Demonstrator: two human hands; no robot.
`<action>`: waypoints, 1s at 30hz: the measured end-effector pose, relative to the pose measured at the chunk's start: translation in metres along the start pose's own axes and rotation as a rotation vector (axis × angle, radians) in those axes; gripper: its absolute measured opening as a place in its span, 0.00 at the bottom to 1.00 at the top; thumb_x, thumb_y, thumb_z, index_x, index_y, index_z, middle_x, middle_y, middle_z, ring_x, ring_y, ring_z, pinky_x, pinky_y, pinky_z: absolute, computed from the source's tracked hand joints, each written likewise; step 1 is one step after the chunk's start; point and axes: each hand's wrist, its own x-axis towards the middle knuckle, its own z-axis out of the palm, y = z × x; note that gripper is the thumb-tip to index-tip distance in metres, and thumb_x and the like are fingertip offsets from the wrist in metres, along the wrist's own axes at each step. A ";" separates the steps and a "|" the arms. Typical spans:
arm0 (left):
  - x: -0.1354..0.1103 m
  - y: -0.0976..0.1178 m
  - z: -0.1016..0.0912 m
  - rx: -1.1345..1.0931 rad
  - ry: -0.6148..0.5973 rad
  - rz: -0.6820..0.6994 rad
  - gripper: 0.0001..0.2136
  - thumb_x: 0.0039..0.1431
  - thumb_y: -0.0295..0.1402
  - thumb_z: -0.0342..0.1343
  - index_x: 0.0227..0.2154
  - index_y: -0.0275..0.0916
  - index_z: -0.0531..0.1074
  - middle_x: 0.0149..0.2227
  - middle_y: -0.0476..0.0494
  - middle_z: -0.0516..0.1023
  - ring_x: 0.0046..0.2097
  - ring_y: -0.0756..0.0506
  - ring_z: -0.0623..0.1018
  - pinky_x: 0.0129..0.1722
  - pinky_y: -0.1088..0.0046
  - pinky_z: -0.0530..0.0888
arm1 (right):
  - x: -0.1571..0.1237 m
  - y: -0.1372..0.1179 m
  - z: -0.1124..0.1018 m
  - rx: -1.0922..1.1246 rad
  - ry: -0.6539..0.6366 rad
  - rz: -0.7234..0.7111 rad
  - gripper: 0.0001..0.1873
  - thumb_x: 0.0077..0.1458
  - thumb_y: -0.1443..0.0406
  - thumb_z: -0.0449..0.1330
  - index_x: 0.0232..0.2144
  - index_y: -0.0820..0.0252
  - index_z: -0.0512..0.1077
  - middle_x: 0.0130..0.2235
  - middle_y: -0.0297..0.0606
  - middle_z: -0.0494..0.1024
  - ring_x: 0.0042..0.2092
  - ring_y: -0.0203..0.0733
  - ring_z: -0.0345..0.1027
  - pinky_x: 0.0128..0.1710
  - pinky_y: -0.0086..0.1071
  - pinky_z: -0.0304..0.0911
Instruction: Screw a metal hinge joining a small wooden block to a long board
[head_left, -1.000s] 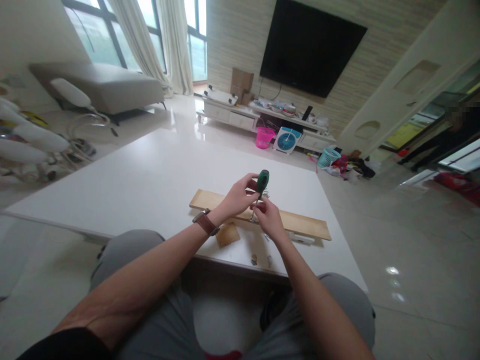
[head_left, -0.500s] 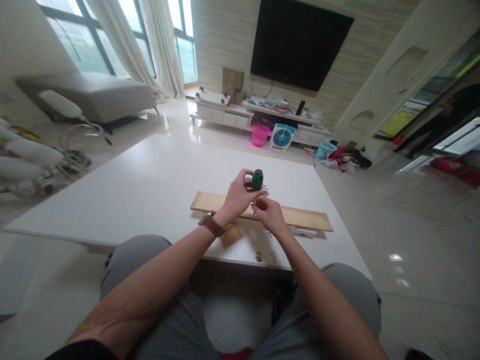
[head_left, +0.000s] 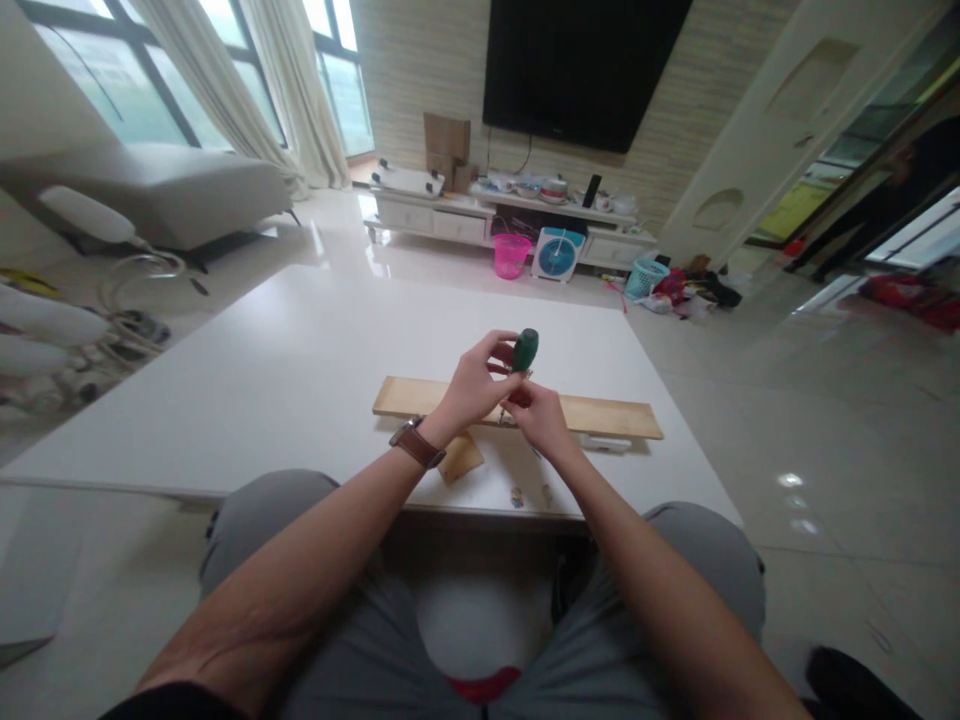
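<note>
My left hand, with a brown-strapped watch on its wrist, has its fingers around a screwdriver with a green handle. The handle points up and leans to the right. Just below, my right hand is closed in a pinch near the screwdriver's shaft; what its fingertips hold is too small to name. Behind and under both hands a long wooden board lies across the table. A small metal piece shows at the board's near edge, beside my right fingertips.
On the white table lie a small wooden piece, a tiny yellow-and-blue item and a white object by the board. Beyond stand a pink basket and a box fan. A person stands far right.
The screwdriver handle has tipped to the right. Both hands stay close together over the board, and the view has shifted slightly.
</note>
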 end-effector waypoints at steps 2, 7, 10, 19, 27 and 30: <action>-0.001 0.001 0.000 0.007 0.002 0.009 0.21 0.53 0.24 0.64 0.51 0.41 0.74 0.41 0.47 0.83 0.44 0.47 0.83 0.42 0.72 0.83 | 0.000 -0.002 0.000 -0.003 -0.004 -0.005 0.03 0.56 0.65 0.67 0.31 0.55 0.76 0.31 0.33 0.84 0.33 0.42 0.76 0.39 0.35 0.69; -0.001 -0.002 -0.001 0.006 0.035 -0.009 0.23 0.52 0.23 0.61 0.51 0.42 0.72 0.44 0.47 0.83 0.45 0.47 0.83 0.43 0.72 0.82 | 0.000 -0.007 0.000 0.007 -0.046 -0.022 0.04 0.60 0.67 0.64 0.34 0.55 0.79 0.34 0.35 0.87 0.37 0.42 0.80 0.42 0.34 0.71; -0.001 -0.004 -0.001 0.023 0.034 -0.008 0.20 0.53 0.26 0.64 0.50 0.42 0.72 0.44 0.46 0.82 0.44 0.47 0.82 0.42 0.72 0.82 | 0.000 -0.006 0.001 -0.006 -0.041 -0.022 0.04 0.60 0.68 0.64 0.34 0.55 0.80 0.34 0.35 0.87 0.37 0.43 0.80 0.43 0.35 0.71; 0.000 -0.007 -0.001 0.028 0.070 -0.007 0.22 0.53 0.29 0.71 0.51 0.42 0.73 0.39 0.49 0.82 0.41 0.48 0.83 0.40 0.72 0.83 | 0.001 -0.006 0.004 -0.037 -0.008 -0.015 0.06 0.58 0.67 0.66 0.29 0.54 0.75 0.30 0.32 0.82 0.33 0.40 0.75 0.41 0.34 0.68; -0.002 -0.008 0.000 0.000 0.048 0.004 0.21 0.55 0.29 0.68 0.52 0.42 0.72 0.46 0.45 0.84 0.45 0.46 0.85 0.48 0.67 0.84 | -0.003 -0.006 0.003 -0.022 -0.049 -0.025 0.05 0.60 0.69 0.63 0.33 0.55 0.77 0.33 0.34 0.85 0.38 0.42 0.80 0.43 0.34 0.71; -0.003 -0.005 -0.001 0.091 0.058 0.023 0.18 0.54 0.32 0.71 0.47 0.41 0.76 0.46 0.45 0.82 0.45 0.47 0.83 0.44 0.70 0.83 | -0.003 -0.005 0.003 -0.039 -0.027 -0.011 0.06 0.58 0.70 0.65 0.30 0.55 0.74 0.31 0.32 0.83 0.35 0.42 0.77 0.40 0.34 0.69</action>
